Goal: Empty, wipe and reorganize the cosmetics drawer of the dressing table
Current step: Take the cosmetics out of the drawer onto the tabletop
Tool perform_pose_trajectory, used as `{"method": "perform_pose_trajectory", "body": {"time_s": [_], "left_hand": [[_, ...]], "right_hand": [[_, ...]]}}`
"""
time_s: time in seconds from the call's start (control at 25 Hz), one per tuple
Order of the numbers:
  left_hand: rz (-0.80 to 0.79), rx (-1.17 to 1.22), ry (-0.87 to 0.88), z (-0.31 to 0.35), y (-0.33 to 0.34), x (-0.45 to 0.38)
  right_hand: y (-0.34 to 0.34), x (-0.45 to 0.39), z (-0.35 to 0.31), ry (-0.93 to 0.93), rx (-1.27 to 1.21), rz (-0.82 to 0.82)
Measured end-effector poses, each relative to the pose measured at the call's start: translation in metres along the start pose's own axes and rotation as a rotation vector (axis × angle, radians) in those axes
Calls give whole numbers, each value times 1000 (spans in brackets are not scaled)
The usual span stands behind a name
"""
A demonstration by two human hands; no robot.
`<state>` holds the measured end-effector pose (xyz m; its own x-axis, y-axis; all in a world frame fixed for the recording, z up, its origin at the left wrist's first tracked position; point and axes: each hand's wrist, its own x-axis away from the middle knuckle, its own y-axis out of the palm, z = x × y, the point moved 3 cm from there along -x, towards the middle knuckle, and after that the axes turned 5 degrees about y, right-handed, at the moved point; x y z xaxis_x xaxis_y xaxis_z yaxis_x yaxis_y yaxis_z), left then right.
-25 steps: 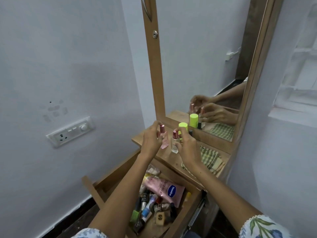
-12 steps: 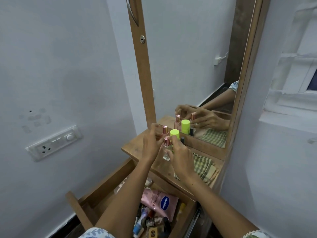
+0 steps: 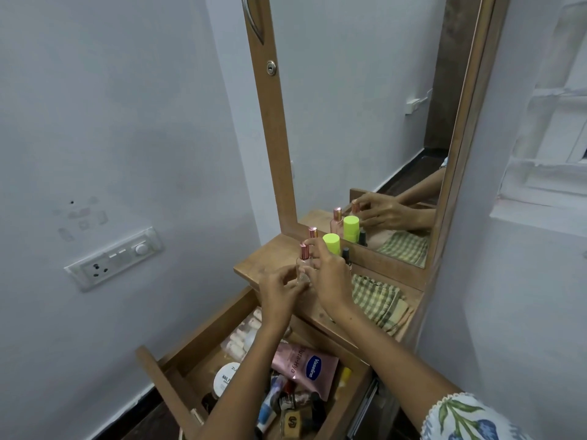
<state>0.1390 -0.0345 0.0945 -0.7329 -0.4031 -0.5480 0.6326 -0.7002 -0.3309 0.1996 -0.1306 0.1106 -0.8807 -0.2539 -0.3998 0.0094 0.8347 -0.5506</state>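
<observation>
Both hands are on the small clear glass bottle (image 3: 303, 269) with the rose-gold cap: the left hand (image 3: 279, 289) pinches it low near its base, and the right hand (image 3: 330, 277) curls round its far side, fingertips up near the cap. That bottle stands upright on the wooden dressing table top (image 3: 263, 265), toward its front edge.

Just behind the bottle is a second rose-gold-capped bottle (image 3: 313, 233), partly hidden by the right hand's fingers. Right of that one sits a chunky cylinder with a matte lime-green cap (image 3: 331, 243), and a little dark nail polish bottle (image 3: 346, 255) is tucked beside it against the mirror (image 3: 365, 122) frame. A folded green-checked cloth (image 3: 378, 300) lies on the top, right of the bottle, past the right wrist.

Below the table top the wooden drawer (image 3: 165, 385) is pulled open and still packed: a shiny pink Vaseline tube (image 3: 305, 366), a white round jar (image 3: 226, 376), plus a jumble of tubes and small bottles. Both forearms reach across over the drawer and cover part of it. Right sleeve is a white floral print (image 3: 460, 420).
</observation>
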Motion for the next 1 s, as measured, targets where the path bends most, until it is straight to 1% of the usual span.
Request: {"method": "perform_pose_trajectory", "body": {"time_s": [0.08, 0.16, 0.32, 0.48, 0.68, 0.88, 1.0], "left_hand": [[111, -97, 8, 0, 2, -4], [134, -139, -18, -4, 4, -7], [167, -144, -102, -19, 3, -19], [137, -144, -152, -31, 7, -40], [114, -160, -140, -29, 25, -58], [33, -139, -142, -34, 34, -54], [-15, -154, -121, -30, 26, -41]], "right_hand": [[2, -2, 3, -3, -65, -59], [-2, -2, 5, -21, -107, -98], [-25, 6, 11, -21, -145, -15], [-39, 21, 22, -10, -158, -15], [-50, 32, 33, -3, -166, -13], [-52, 38, 35, -30, -145, -19], [-52, 43, 29, -51, -145, -36]]}}
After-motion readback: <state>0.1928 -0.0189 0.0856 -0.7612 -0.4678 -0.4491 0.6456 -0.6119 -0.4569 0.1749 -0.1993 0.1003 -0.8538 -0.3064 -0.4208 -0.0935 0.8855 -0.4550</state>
